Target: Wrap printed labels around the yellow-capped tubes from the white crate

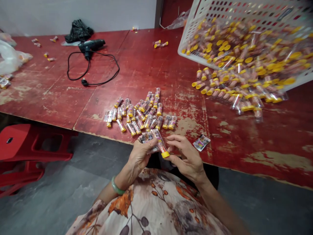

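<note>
My left hand (141, 152) is closed on a small stack of printed plastic sleeves (146, 137) and on a clear tube with a yellow cap (160, 143). The tube slants across the sleeves, its cap toward my body. At the capped end my right hand (187, 156) pinches with thumb and a finger, its other fingers curled loosely. Just beyond, several sleeved tubes (143, 112) lie in a loose group on the red table. A single flat printed sleeve (201, 142) rests to the right of my right hand.
A white perforated basket (193, 24) lies tipped at the back right, yellow-capped tubes (225, 83) spilling from it onto the worn red table (161, 70). A black heat gun (91, 47) with its cord and a black plastic bag (78, 31) are at the back left. Red stools (31, 143) stand left.
</note>
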### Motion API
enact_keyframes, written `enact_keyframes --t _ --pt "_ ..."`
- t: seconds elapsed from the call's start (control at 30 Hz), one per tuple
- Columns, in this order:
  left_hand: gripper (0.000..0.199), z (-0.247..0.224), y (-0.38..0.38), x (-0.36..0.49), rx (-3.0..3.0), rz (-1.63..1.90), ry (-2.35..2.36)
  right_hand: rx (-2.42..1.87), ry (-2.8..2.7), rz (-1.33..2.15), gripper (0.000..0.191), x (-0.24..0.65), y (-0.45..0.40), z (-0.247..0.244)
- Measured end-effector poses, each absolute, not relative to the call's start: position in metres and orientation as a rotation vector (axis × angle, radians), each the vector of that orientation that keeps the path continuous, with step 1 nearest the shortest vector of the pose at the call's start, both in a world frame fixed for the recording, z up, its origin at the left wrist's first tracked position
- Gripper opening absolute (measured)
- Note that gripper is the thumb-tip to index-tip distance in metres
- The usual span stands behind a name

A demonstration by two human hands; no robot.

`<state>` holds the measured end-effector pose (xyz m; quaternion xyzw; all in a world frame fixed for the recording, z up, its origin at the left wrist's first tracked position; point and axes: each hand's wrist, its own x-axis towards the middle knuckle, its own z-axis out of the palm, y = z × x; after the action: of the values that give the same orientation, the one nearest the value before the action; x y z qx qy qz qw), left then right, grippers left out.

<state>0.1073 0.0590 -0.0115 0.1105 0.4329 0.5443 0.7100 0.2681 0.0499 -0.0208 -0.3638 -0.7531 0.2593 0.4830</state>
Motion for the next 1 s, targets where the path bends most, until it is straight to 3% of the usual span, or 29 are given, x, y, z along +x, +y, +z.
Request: enact_keyframes --t 0.13,0.5,1.0 --pt "0.037 -0.01 0.054 0.11 0.231 1.172 0.934 -0.922 -1.775 0.459 0.029 0.256 0.049 -0.018" --pt "0.034 -0.011 0.046 0.105 0.285 1.253 0.981 -0.903 -1.657 0.446 0.022 0.234 0.046 -0.027" --pt "0.035 -0.033 0.039 0.063 0.12 1.395 1.038 -0.756 -1.909 0.014 0.031 0.184 0.06 -0.054"
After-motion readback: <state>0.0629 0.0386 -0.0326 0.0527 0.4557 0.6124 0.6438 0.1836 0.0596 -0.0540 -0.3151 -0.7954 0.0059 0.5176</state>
